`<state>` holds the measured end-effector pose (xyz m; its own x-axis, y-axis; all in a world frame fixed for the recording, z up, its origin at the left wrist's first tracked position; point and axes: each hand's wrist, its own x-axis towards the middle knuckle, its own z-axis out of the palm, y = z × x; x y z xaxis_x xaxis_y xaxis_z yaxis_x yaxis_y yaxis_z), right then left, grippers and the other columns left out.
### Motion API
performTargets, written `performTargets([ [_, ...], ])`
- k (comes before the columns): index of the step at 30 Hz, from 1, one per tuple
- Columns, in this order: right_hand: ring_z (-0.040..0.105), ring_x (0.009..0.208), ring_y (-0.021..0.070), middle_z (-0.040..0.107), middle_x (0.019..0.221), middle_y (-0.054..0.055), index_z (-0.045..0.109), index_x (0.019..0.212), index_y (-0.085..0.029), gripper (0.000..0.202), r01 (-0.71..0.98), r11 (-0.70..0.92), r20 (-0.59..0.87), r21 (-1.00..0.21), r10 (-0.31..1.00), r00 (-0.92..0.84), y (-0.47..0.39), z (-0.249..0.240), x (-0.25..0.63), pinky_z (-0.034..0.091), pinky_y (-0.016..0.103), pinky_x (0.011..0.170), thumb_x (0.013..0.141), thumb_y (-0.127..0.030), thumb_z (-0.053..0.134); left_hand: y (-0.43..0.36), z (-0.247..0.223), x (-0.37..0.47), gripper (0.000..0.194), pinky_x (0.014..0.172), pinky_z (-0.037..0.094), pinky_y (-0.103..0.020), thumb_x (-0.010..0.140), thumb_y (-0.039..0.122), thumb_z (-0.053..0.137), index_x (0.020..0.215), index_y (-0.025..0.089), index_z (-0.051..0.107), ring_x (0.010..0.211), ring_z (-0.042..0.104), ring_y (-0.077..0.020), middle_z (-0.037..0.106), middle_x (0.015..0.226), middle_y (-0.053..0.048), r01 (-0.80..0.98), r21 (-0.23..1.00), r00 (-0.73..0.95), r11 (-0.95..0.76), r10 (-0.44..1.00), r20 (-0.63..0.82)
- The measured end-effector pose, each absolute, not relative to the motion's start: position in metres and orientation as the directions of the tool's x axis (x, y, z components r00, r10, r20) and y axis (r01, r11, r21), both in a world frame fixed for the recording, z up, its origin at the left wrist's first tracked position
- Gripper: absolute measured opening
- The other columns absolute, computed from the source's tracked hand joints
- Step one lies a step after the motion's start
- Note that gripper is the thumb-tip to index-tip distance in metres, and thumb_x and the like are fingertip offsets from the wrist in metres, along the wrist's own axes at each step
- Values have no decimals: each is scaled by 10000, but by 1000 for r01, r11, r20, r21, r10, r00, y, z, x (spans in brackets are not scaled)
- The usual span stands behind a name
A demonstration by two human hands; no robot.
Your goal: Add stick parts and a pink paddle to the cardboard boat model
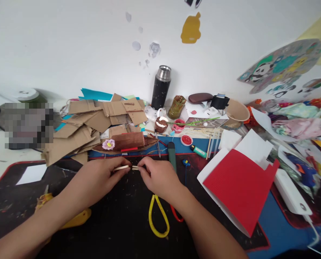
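Over the middle of the black mat (117,230), my left hand (95,176) and my right hand (161,176) almost meet. My left fingertips pinch a thin pale wooden stick (121,168). Between the fingertips of my right hand are short ends of thin wooden sticks (134,167); whether they are the same pieces I cannot tell. Just beyond my hands lies a brown boat-shaped model (129,141) with a pink flower (108,144) on it. Scissors with a yellow and a red handle (150,216) lie partly under my right wrist.
A cardboard pile (79,131) stands back left. Behind are a black thermos (160,88), an open red paint jar (178,126) and loose sticks (203,133). Red corrugated paper (238,187) lies right, beside a white power strip (291,190). A yellow tool (78,218) is under my left forearm.
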<state>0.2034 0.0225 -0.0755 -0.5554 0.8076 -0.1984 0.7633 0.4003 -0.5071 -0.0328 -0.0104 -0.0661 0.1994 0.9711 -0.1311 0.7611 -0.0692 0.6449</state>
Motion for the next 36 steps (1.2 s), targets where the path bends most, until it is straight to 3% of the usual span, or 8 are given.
performTargets([
  [4, 860, 991, 285, 905, 1144, 88, 777, 1308, -212, 228, 795, 448, -252, -410, 781, -571, 22, -71, 197, 461, 350, 764, 1168, -271, 606, -11, -63, -34, 426, 779, 548, -394, 1031, 604, 550, 1064, 305, 853, 930, 855, -345, 916, 1033, -73, 747, 661, 200, -67, 971, -128],
  [11, 876, 982, 315, 899, 1123, 121, 770, 1297, -196, 261, 835, 472, -301, -284, 783, -545, 19, -66, 191, 516, 357, 756, 1198, -274, 541, -14, -59, -33, 409, 791, 561, -380, 1054, 567, 542, 1048, 294, 847, 909, 849, -309, 908, 1028, -69, 711, 686, 277, -154, 958, -72],
  [21, 873, 963, 333, 895, 1106, 139, 756, 1311, -173, 265, 837, 484, -311, -253, 779, -545, 17, -67, 186, 525, 374, 744, 1162, -229, 544, -13, -58, -32, 405, 746, 569, -367, 1040, 592, 578, 1034, 297, 856, 862, 841, -308, 907, 1000, -73, 693, 706, 261, -148, 964, -54],
  [24, 854, 943, 303, 896, 1081, 115, 776, 1296, -194, 240, 834, 437, -278, -337, 800, -531, 18, -73, 190, 491, 355, 756, 1151, -261, 597, -12, -57, -33, 415, 743, 575, -357, 1031, 612, 582, 1034, 303, 859, 845, 828, -310, 901, 981, -70, 690, 714, 245, -120, 967, -73],
  [26, 818, 871, 262, 873, 960, 71, 795, 1257, -205, 199, 811, 367, -246, -456, 824, -510, 18, -78, 194, 454, 332, 737, 1116, -266, 669, -11, -56, -34, 425, 745, 574, -354, 1031, 622, 580, 1035, 302, 861, 845, 826, -313, 901, 978, -69, 690, 717, 230, -96, 969, -91],
  [31, 563, 590, 143, 582, 610, -79, 788, 1039, -214, 102, 527, 130, -159, -840, 869, -468, 19, -89, 201, 364, 282, 633, 1046, -314, 770, -9, -52, -36, 415, 764, 568, -349, 1008, 645, 618, 1016, 306, 858, 858, 819, -311, 895, 970, -60, 659, 751, 197, -41, 973, -119],
  [36, 453, 556, 123, 499, 585, -104, 743, 963, -224, 164, 309, -37, -183, -950, 869, -459, 18, -88, 203, 334, 272, 589, 1006, -376, 786, -9, -49, -33, 398, 739, 578, -342, 966, 652, 686, 1032, 306, 871, 770, 752, -276, 854, 866, -34, 575, 818, 233, 12, 956, -178],
])
